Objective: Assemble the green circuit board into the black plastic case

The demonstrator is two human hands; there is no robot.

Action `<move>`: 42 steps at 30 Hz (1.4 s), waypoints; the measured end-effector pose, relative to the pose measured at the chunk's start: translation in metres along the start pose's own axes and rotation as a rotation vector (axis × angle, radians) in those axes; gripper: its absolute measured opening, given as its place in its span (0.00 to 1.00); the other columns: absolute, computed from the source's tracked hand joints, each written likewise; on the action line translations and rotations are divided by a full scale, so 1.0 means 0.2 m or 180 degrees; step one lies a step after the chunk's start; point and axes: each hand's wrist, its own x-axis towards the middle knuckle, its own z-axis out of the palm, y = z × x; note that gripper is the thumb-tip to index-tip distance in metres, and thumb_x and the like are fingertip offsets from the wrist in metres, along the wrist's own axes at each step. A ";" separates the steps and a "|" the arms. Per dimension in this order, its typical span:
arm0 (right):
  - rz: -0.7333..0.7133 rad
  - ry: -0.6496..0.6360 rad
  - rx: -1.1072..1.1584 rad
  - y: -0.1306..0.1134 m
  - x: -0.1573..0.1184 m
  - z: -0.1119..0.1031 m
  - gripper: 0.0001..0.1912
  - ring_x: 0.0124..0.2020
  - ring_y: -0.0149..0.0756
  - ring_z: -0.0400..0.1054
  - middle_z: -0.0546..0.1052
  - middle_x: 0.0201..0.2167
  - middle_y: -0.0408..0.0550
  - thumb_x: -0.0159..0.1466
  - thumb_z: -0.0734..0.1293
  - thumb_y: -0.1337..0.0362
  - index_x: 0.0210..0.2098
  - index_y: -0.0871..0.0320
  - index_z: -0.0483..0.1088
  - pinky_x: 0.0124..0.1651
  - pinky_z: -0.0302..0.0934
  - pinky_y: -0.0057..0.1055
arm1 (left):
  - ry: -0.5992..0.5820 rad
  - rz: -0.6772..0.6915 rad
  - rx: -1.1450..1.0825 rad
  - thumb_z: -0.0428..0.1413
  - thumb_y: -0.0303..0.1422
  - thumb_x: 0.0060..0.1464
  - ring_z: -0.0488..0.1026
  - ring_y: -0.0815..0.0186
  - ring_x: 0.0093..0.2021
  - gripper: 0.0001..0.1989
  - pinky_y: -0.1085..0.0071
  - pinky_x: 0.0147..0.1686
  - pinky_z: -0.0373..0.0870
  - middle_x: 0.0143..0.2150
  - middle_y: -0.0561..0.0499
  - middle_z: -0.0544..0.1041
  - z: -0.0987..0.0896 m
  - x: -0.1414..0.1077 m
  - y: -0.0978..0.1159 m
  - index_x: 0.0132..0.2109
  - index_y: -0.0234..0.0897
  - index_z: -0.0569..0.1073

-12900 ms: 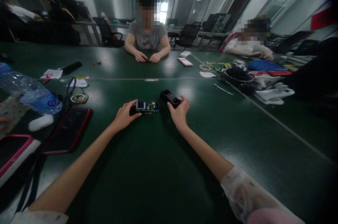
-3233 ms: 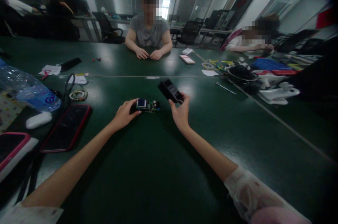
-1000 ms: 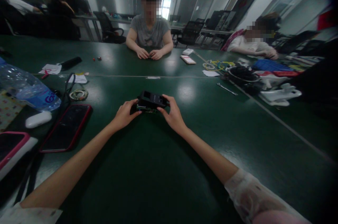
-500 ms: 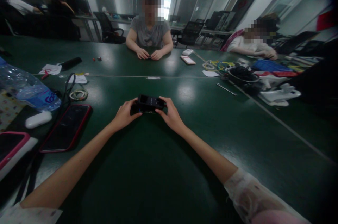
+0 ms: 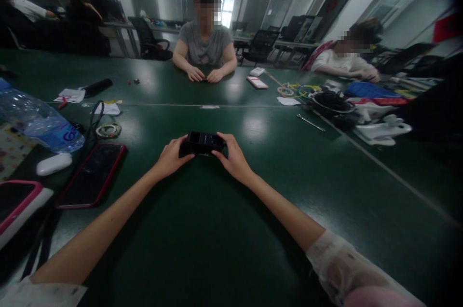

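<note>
A small black box-shaped device [image 5: 205,142] is at the middle of the dark green table [image 5: 202,230], gripped from both sides. My left hand [image 5: 172,156] holds its left end, thumb at the near edge and fingers around the far side. On the right end, my right hand [image 5: 233,157] has thumb and fingers closed in the same way. Small markings show on the device's upper face, too small to read. Whether it touches the tabletop cannot be told.
At the left lie a red-edged phone [image 5: 92,176], a white case [image 5: 54,164], a water bottle [image 5: 43,121] and a beaded bracelet [image 5: 108,130]. A wrench [image 5: 310,122] and tangled cables [image 5: 331,103] lie at the right. A person [image 5: 206,44] sits opposite.
The device has tipped slightly, its upper face a little lower in view. Both hands keep their hold in nearly the same place.
</note>
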 end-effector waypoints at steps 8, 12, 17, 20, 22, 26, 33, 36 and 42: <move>0.0039 -0.0084 -0.0044 -0.03 0.00 -0.01 0.28 0.53 0.45 0.63 0.65 0.52 0.54 0.64 0.64 0.62 0.61 0.53 0.52 0.56 0.61 0.49 | -0.0020 -0.0039 -0.0031 0.56 0.41 0.55 0.62 0.52 0.60 0.32 0.52 0.55 0.61 0.60 0.40 0.66 -0.02 -0.01 0.03 0.63 0.38 0.56; 0.0082 -0.0240 -0.0045 -0.01 0.00 0.00 0.30 0.52 0.44 0.64 0.65 0.52 0.55 0.63 0.64 0.62 0.62 0.53 0.52 0.55 0.62 0.49 | 0.0059 0.0047 0.0007 0.57 0.42 0.54 0.62 0.51 0.60 0.34 0.52 0.55 0.61 0.61 0.41 0.64 -0.01 -0.01 0.03 0.63 0.40 0.55; 0.0097 -0.0446 -0.0016 0.00 -0.01 0.01 0.33 0.54 0.46 0.62 0.64 0.53 0.56 0.62 0.66 0.61 0.63 0.55 0.50 0.57 0.61 0.50 | 0.0049 0.0091 0.0026 0.58 0.42 0.53 0.61 0.51 0.60 0.36 0.51 0.54 0.62 0.62 0.42 0.64 -0.01 -0.01 0.02 0.64 0.41 0.54; 0.0194 -0.0409 0.0086 0.01 -0.01 0.00 0.34 0.54 0.45 0.62 0.64 0.53 0.56 0.61 0.67 0.60 0.63 0.54 0.49 0.57 0.60 0.50 | 0.0051 0.0084 0.0044 0.58 0.43 0.53 0.60 0.51 0.60 0.36 0.51 0.55 0.62 0.62 0.41 0.64 -0.01 -0.01 0.02 0.64 0.39 0.54; 0.0246 -0.0370 0.0185 0.01 -0.01 0.00 0.35 0.55 0.45 0.62 0.64 0.54 0.55 0.61 0.68 0.60 0.63 0.54 0.50 0.58 0.59 0.49 | 0.0083 0.0072 0.0046 0.59 0.43 0.52 0.60 0.51 0.60 0.35 0.51 0.55 0.62 0.61 0.41 0.65 -0.01 -0.01 0.02 0.63 0.39 0.56; 0.0367 -0.0313 0.0425 0.04 0.00 0.01 0.34 0.56 0.44 0.62 0.64 0.55 0.54 0.60 0.69 0.60 0.62 0.53 0.52 0.58 0.60 0.47 | 0.0111 0.0045 0.0007 0.58 0.44 0.52 0.61 0.51 0.60 0.34 0.51 0.54 0.63 0.59 0.40 0.66 0.00 -0.01 0.01 0.63 0.39 0.57; 0.0467 -0.0403 0.0682 0.07 0.00 0.01 0.29 0.54 0.42 0.65 0.67 0.54 0.51 0.59 0.70 0.63 0.57 0.52 0.58 0.56 0.62 0.46 | 0.0027 -0.0025 -0.0034 0.57 0.43 0.53 0.61 0.50 0.59 0.33 0.49 0.53 0.64 0.59 0.40 0.66 -0.01 -0.02 0.01 0.62 0.39 0.58; 0.0491 -0.0411 0.0695 0.06 0.01 0.00 0.27 0.53 0.42 0.65 0.68 0.52 0.51 0.59 0.70 0.64 0.55 0.53 0.60 0.55 0.63 0.46 | -0.0015 -0.0090 -0.0056 0.57 0.44 0.54 0.61 0.50 0.59 0.33 0.50 0.54 0.63 0.60 0.40 0.65 -0.02 -0.02 0.03 0.63 0.38 0.58; 0.0513 -0.0395 0.0822 0.06 0.01 0.00 0.26 0.53 0.42 0.66 0.69 0.51 0.50 0.58 0.71 0.65 0.54 0.53 0.61 0.55 0.62 0.46 | -0.0024 0.0002 -0.0030 0.57 0.43 0.54 0.61 0.50 0.60 0.33 0.50 0.54 0.63 0.60 0.40 0.65 -0.02 -0.01 0.02 0.63 0.38 0.57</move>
